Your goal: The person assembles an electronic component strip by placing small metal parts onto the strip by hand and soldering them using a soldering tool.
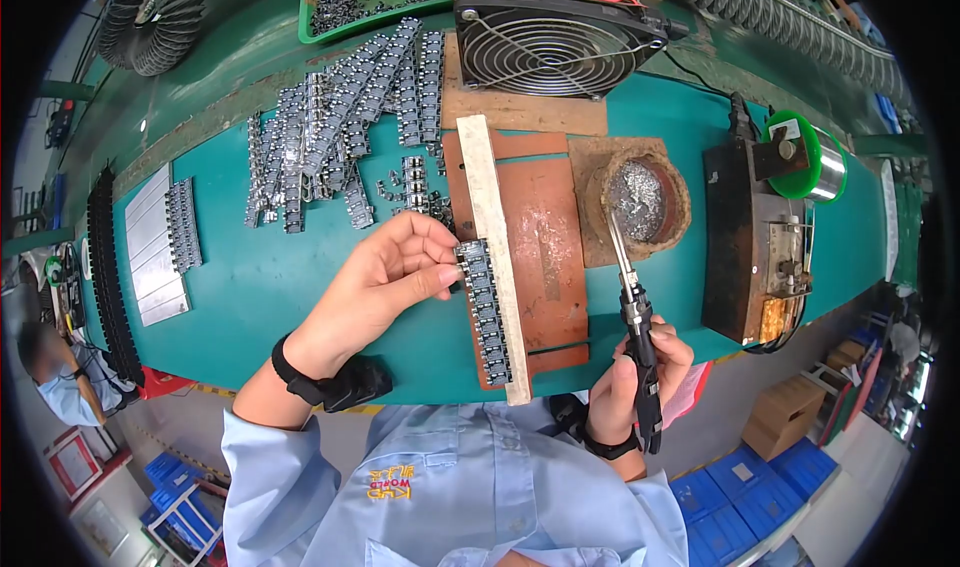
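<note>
My left hand [405,267] has its thumb and fingers closed at the upper end of a strip of circuit boards [485,317], which lies along the left side of a pale bar [495,257]. The bar rests over a reddish-brown board [545,237]. In my right hand [640,377] is a black-handled soldering iron [640,337], its metal tip pointing up to the edge of a round pot [645,202] with silvery bits inside. Just above my left hand lie small loose parts [415,182].
Many board strips [330,117] are piled at the upper left. A fan [560,42] stands at the back, near a green tray [370,2] of small parts. On the right, a solder spool [805,157] sits on a metal unit [740,237]. Another person [65,377] is at far left.
</note>
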A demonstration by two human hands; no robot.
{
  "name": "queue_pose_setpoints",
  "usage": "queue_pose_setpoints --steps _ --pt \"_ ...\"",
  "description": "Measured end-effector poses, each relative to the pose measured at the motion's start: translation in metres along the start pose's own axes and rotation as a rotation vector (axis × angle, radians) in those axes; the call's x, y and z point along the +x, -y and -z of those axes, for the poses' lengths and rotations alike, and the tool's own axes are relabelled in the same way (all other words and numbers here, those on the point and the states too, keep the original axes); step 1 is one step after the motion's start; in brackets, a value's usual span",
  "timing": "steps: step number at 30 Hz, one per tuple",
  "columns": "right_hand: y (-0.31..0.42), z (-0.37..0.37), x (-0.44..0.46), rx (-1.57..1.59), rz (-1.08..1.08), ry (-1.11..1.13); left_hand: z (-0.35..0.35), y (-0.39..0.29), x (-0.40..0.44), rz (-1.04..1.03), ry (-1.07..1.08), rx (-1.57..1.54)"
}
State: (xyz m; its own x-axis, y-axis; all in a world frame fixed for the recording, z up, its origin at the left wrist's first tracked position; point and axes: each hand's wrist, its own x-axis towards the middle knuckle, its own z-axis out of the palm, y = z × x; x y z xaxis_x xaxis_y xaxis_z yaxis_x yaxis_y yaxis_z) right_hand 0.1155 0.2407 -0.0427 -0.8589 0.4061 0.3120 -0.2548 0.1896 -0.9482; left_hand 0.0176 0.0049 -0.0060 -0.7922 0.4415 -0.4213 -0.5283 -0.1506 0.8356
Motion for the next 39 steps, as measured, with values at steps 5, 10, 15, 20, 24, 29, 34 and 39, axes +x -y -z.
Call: queue_pose_setpoints --steps 5,10,15,20,24,29,34,39 --pt "-0.0004 0.0002 -0.0006 -0.011 -0.006 0.0 0.0003 0.0002 -0.0001 -0.007 -0.006 0.011" --pt "0.0004 -0.0006 -0.0005 -0.007 -0.012 -0.007 -0.0016 0.001 -0.0003 -0.028 -0.01 0.012" --pt "0.0001 0.0006 -0.0001 -0.011 -0.007 0.005 -0.0016 0.0018 -0.0005 -0.04 -0.005 0.023" --pt "0.0018 -0.0004 0.0004 -0.007 -0.015 0.005 -0.0019 0.0011 -0.0001 -0.045 -0.002 0.053" --pt "-0.0002 0.0018 0.0003 -0.016 -0.004 0.02 -0.0038 0.0015 0.001 -0.066 -0.014 0.05" --pt "0.0011 0.0005 0.0012 -0.013 -0.003 0.022 0.0009 -0.0028 -0.0007 0.057 0.046 0.045" --pt "0.001 -0.0001 0.0009 0.001 -0.002 0.026 0.0001 -0.0037 -0.0013 0.07 0.046 0.166" --pt "0.0075 -0.0018 0.0021 0.011 -0.037 0.027 0.0003 -0.0035 -0.0008 0.055 0.05 0.171"
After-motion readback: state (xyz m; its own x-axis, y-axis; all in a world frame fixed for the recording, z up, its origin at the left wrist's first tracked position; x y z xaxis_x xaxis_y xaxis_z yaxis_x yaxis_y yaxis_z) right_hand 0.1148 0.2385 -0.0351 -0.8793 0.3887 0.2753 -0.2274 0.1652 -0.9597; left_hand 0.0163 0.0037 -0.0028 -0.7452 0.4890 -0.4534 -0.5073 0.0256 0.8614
